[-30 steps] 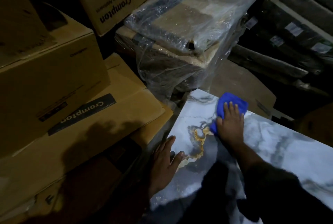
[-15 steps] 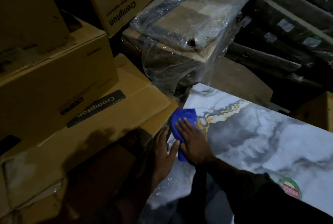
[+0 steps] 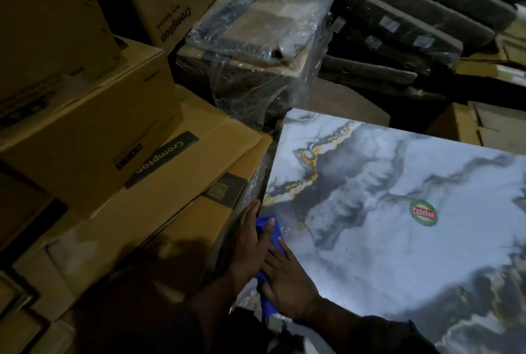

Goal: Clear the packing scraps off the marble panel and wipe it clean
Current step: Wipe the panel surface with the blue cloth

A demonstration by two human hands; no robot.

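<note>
At the near left edge of the marble panel, the blue cloth is pressed under the flat right hand; the left hand, fingers straight, steadies the rim. Even pressure and overlapping strokes are advised.

Left hand: bare, no glove or ring seen.
Right hand: bare.
Sleeve: dark, long, ends at the wrist behind the right fingers.
</note>
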